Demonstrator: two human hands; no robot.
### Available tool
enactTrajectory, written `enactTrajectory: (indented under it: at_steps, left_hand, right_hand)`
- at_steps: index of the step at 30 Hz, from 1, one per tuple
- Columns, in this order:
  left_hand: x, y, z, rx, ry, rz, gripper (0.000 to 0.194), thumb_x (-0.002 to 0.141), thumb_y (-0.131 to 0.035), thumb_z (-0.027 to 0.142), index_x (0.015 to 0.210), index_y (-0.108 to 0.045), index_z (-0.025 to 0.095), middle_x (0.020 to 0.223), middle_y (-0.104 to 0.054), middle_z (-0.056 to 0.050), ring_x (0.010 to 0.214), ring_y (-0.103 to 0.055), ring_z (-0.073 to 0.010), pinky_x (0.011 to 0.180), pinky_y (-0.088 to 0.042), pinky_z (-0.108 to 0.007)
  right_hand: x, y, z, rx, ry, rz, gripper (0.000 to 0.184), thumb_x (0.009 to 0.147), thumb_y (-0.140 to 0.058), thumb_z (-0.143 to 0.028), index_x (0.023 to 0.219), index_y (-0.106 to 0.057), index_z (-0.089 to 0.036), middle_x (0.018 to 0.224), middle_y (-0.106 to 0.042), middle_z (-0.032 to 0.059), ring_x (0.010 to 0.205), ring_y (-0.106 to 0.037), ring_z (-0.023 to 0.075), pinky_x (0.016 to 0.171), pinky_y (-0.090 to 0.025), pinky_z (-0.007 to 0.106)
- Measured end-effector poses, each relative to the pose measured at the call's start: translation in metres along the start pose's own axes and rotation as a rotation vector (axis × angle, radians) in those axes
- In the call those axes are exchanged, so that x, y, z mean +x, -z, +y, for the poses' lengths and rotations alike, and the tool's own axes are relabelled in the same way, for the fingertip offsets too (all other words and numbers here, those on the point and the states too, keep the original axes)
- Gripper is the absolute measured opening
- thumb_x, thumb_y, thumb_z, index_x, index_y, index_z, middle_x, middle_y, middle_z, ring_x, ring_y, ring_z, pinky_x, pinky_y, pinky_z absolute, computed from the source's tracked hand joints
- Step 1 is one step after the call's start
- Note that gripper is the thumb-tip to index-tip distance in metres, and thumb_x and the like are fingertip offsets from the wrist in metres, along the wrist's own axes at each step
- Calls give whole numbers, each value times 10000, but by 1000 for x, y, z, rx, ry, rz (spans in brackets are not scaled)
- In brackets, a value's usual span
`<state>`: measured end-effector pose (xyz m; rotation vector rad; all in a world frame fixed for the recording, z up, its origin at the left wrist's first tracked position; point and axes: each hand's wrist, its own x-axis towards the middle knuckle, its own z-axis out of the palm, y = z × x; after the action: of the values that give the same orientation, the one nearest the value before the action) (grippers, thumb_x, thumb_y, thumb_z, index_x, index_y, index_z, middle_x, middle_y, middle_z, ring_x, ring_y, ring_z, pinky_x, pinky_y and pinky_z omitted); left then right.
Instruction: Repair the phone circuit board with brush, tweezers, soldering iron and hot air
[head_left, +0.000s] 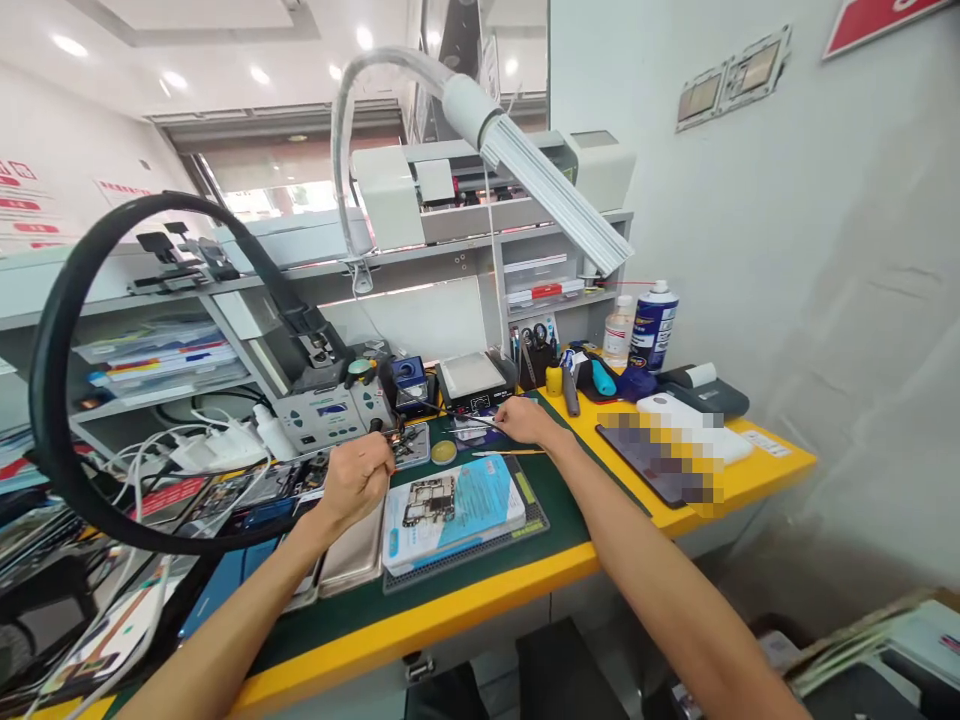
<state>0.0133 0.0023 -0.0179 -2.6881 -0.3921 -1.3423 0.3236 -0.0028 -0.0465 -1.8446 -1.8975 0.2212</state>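
My left hand (355,478) is closed in a fist around a small dark tool, just left of a small board fixture (411,445). My right hand (523,420) is closed on thin metal tweezers (472,421) that point left toward the fixture. A bare circuit board (429,499) lies on a blue and white box (450,508) on the green mat (480,560) in front of both hands. A thin brush (510,453) lies on the mat below my right hand.
A soldering station (330,415), a small hot plate (475,379), bottles (651,325) and tool holders stand behind the hands. A ring lamp (56,380) loops at left over cables and phones. A phone and white case (675,440) lie at right on the yellow bench (465,610).
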Motion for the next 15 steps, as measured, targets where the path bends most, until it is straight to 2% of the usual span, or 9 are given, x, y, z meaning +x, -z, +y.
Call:
enactTrajectory:
  at_steps: [4, 7, 10, 13, 15]
  left_hand:
    - [-17, -3, -1, -7, -27, -20, 325, 784, -368, -40, 644, -559, 183, 591, -568, 0, 554, -519, -122, 545, -369, -239]
    - [-23, -4, 2, -19, -42, -45, 319, 822, -388, -39, 692, -582, 178, 612, -578, -1, 576, -531, -124, 556, -377, -238]
    - [-25, -2, 6, -31, -49, -43, 289, 846, -422, -31, 745, -603, 171, 654, -601, -14, 586, -530, -131, 556, -368, -250]
    - [-25, 0, 7, -27, -55, -22, 256, 855, -451, -16, 778, -608, 172, 668, -606, -13, 576, -527, -131, 546, -363, -254]
    - [-25, 0, 6, 1, -57, -22, 230, 858, -466, 11, 784, -606, 177, 675, -617, -9, 581, -550, -133, 537, -371, -251]
  right_hand:
    - [-1, 1, -3, 23, 27, -28, 98, 882, -728, -188, 798, -711, -140, 868, -724, 63, 896, -691, 216, 822, -537, 353]
    - [-3, 10, -5, 104, 40, 30, 146, 805, -710, -92, 669, -712, -145, 754, -726, 71, 824, -696, 227, 738, -490, 294]
    - [-7, 26, -7, 211, 22, 149, 133, 864, -661, -216, 797, -742, -134, 771, -732, 50, 728, -664, 177, 656, -467, 252]
    - [-10, 44, -11, 273, -30, 312, 335, 939, -546, -390, 938, -720, -105, 778, -712, 49, 630, -598, 144, 599, -453, 248]
    - [-12, 55, -16, 278, -48, 395, 395, 949, -503, -446, 958, -701, -105, 777, -697, 45, 623, -575, 141, 603, -446, 252]
